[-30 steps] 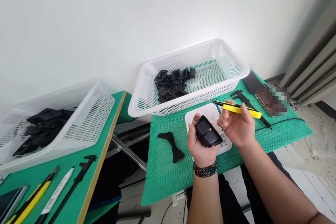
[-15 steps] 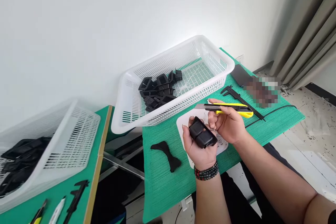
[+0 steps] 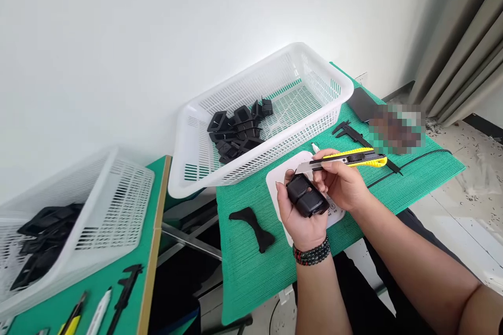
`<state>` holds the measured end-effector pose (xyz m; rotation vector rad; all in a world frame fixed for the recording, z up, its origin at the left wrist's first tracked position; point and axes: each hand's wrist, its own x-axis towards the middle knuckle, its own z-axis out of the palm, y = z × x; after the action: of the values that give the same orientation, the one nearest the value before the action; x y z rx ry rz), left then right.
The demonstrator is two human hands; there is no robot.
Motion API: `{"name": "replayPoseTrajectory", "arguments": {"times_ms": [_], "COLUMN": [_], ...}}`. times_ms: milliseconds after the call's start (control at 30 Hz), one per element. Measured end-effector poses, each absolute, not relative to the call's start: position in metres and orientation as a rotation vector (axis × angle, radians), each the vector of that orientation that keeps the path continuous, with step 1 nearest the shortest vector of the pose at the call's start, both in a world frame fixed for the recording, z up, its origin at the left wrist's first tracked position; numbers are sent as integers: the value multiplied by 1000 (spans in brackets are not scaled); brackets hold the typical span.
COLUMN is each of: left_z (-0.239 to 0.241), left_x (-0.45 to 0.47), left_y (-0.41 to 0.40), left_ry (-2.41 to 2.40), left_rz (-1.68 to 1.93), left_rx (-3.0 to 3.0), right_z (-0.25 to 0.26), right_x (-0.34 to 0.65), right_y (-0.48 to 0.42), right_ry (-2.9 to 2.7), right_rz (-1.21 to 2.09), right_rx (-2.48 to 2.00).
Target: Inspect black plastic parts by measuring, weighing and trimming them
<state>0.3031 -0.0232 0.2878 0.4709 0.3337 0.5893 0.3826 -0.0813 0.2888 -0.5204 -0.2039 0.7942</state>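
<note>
My left hand point(image 3: 301, 217) is closed round a black plastic part point(image 3: 305, 196), held above a white scale point(image 3: 281, 180) on the green mat. My right hand point(image 3: 341, 183) grips a yellow utility knife point(image 3: 349, 158). Its extended blade points left and sits just above the black part's top edge. A beaded bracelet point(image 3: 312, 253) is on my left wrist. A flat black bow-shaped piece point(image 3: 253, 226) lies on the mat, left of my hands.
A white basket point(image 3: 314, 81) holds several black parts point(image 3: 238, 128) behind the scale. A black caliper point(image 3: 351, 135) and a dark phone point(image 3: 361, 104) lie at the right. On the left table stand another basket point(image 3: 121, 193) with black parts, a caliper point(image 3: 126, 290) and pens.
The knife blade has come down and left until it is just over the black part in my left hand. The view has shifted slightly; both hands keep their hold.
</note>
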Motion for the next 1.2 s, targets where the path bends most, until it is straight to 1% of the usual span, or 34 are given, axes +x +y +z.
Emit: {"name": "replayPoseTrajectory", "arguments": {"times_ms": [667, 967, 1200], "left_z": [287, 293, 288], "left_x": [296, 294, 288], "left_y": [-17, -20, -12], "left_ry": [415, 348, 295], "left_rz": [598, 577, 532], "left_rx": [424, 482, 445], "right_z": [287, 285, 283], "right_x": [382, 380, 379], "right_y": [-81, -78, -79], "right_ry": [-224, -194, -247], "right_rz": [900, 831, 869], "right_rx": [-565, -536, -538]}}
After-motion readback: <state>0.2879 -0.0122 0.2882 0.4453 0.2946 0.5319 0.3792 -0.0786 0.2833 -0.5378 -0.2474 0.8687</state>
